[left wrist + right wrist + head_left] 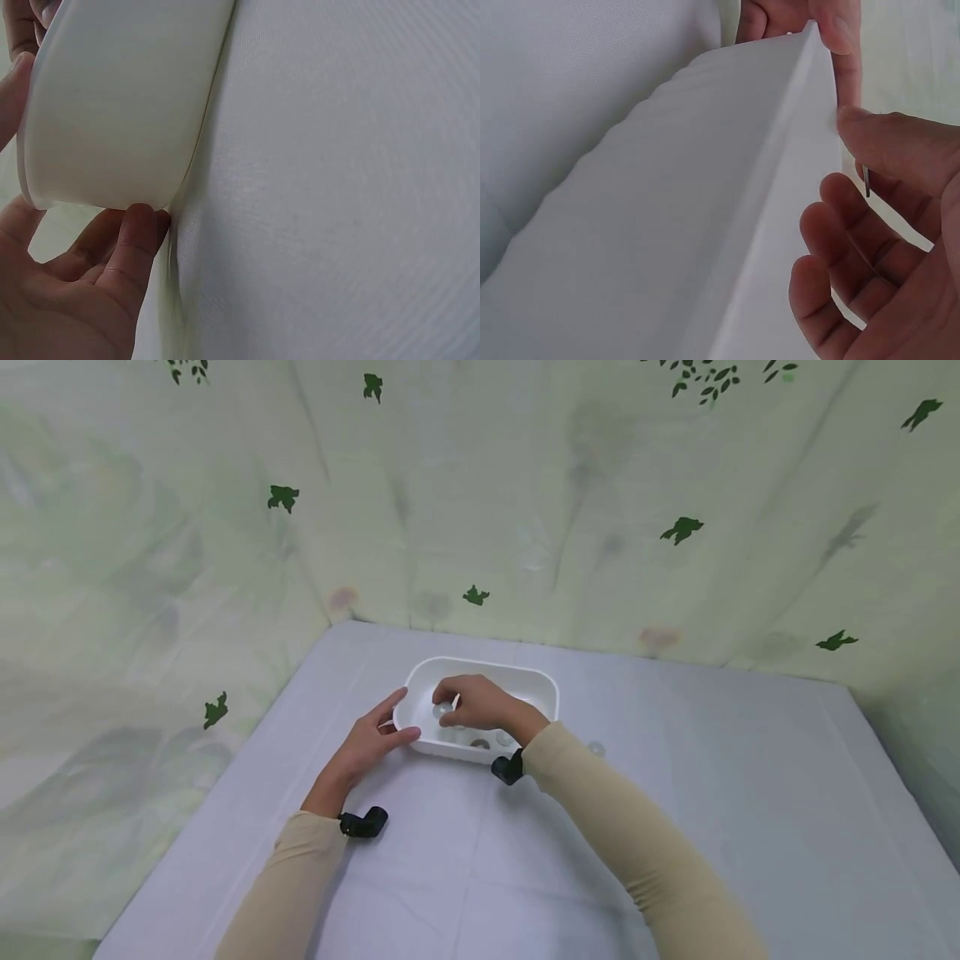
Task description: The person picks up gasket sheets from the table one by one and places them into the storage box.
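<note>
Beige sleeves (pixel 630 843) reach over the table (pixel 750 827). Left hand (pixel 367 747) grips the white tub's (pixel 487 670) rim so it stays put (middle of table); right hand (pixel 480 703) pinches a small clear piece (pixel 444 709) inside.

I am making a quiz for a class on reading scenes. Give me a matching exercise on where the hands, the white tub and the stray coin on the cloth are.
Things:
1. left hand
2. right hand
3. white tub
4. coin

Places:
A. lies alone on the grey cloth, to the right of the tub
B. reaches down into the tub, pinching a small round piece
C. stands on the cloth near the back wall
D. holds the tub's left corner from outside

Pairs: 1-D, 2-B, 3-C, 4-A
</note>
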Demonstrator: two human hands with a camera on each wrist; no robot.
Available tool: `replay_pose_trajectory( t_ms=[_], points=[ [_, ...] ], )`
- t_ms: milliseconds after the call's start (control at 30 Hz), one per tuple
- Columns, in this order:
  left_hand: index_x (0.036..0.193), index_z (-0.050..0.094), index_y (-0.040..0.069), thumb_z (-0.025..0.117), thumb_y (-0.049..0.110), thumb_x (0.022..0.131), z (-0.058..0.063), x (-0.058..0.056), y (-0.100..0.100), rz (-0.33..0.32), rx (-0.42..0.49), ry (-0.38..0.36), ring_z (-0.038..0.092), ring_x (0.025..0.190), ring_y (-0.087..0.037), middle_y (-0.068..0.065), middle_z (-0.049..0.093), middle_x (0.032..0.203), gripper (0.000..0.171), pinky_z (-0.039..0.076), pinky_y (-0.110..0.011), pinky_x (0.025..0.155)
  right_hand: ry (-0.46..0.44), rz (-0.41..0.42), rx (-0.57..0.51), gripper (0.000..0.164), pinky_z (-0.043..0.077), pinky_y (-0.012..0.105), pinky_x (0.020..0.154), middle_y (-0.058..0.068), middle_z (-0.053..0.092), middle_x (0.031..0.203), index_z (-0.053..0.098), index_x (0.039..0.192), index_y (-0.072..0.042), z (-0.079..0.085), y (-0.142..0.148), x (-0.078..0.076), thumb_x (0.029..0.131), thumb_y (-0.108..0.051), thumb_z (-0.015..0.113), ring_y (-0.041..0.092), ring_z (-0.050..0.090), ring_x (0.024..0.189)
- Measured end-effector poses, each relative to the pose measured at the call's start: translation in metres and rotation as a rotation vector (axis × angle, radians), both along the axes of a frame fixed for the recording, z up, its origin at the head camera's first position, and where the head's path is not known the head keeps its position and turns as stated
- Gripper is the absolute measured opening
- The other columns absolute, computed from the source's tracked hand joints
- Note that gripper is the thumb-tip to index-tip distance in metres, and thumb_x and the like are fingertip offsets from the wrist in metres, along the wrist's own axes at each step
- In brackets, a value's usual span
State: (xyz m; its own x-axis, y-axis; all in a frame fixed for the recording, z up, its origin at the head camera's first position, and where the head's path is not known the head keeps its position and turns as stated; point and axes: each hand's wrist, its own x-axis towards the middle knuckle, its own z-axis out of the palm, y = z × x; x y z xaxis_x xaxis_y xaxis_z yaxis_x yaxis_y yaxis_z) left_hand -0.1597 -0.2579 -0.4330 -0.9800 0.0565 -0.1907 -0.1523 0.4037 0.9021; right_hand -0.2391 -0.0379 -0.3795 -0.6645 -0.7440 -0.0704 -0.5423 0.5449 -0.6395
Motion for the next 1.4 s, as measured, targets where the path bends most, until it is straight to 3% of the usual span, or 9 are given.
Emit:
replay_pose_trajectory(
  t_ms=[200, 467, 800, 1067, 1267, 1400],
  points=[
    [0.159, 0.022, 0.033, 0.073, 0.034, 0.09, -0.003, -0.004, 0.003, -0.004, 0.009, -0.005, 0.047, 0.138, -0.035, -0.013, 0.024, 0.165, 0.086, 0.041, -0.041, 0.105, -0.016, -0.022, 0.015, 0.03, 0.049, 0.033, 0.098, 0.004, 0.068, 0.12, 0.065, 0.119, -0.011, -0.007, -0.003, 0.002, 0.09, -0.016, 0.071, 0.019, 0.06, 0.105],
    [0.159, 0.023, 0.03, 0.073, 0.031, 0.091, -0.009, -0.005, 0.005, -0.007, 0.023, -0.004, 0.048, 0.137, -0.036, -0.014, 0.027, 0.163, 0.084, 0.044, -0.038, 0.104, -0.002, -0.018, 0.033, 0.03, 0.049, 0.033, 0.099, 0.004, 0.068, 0.12, 0.065, 0.119, -0.012, -0.012, -0.006, 0.003, 0.091, -0.018, 0.072, 0.019, 0.061, 0.107],
    [0.159, 0.022, 0.032, 0.073, 0.031, 0.091, -0.008, -0.002, 0.004, -0.007, 0.007, -0.007, 0.048, 0.137, -0.037, -0.014, 0.025, 0.164, 0.085, 0.042, -0.041, 0.105, -0.051, -0.03, 0.055, 0.03, 0.048, 0.034, 0.098, 0.003, 0.068, 0.119, 0.065, 0.119, -0.013, -0.015, -0.002, 0.006, 0.09, -0.019, 0.072, 0.018, 0.059, 0.106],
    [0.158, 0.024, 0.034, 0.073, 0.031, 0.09, -0.007, 0.0, -0.001, 0.002, 0.011, -0.007, 0.049, 0.136, -0.034, -0.014, 0.026, 0.163, 0.084, 0.043, -0.027, 0.096, -0.041, -0.015, 0.062, 0.03, 0.047, 0.033, 0.101, 0.005, 0.068, 0.116, 0.066, 0.117, -0.011, -0.014, -0.001, 0.004, 0.088, -0.017, 0.073, 0.018, 0.058, 0.105],
    [0.159, 0.023, 0.033, 0.073, 0.032, 0.091, -0.006, -0.003, -0.002, -0.006, 0.011, 0.005, 0.048, 0.137, -0.035, -0.014, 0.025, 0.164, 0.084, 0.043, -0.028, 0.098, -0.049, -0.013, 0.076, 0.03, 0.047, 0.034, 0.101, 0.004, 0.068, 0.115, 0.066, 0.117, -0.011, -0.011, -0.002, 0.003, 0.088, -0.018, 0.074, 0.018, 0.057, 0.105],
    [0.159, 0.023, 0.031, 0.073, 0.031, 0.091, -0.005, -0.005, -0.003, -0.003, 0.018, 0.011, 0.048, 0.136, -0.035, -0.014, 0.026, 0.163, 0.084, 0.043, -0.021, 0.094, -0.061, -0.01, 0.088, 0.029, 0.047, 0.034, 0.102, 0.003, 0.067, 0.116, 0.066, 0.116, -0.013, -0.01, -0.003, 0.002, 0.089, -0.019, 0.073, 0.018, 0.057, 0.106]
  ],
)
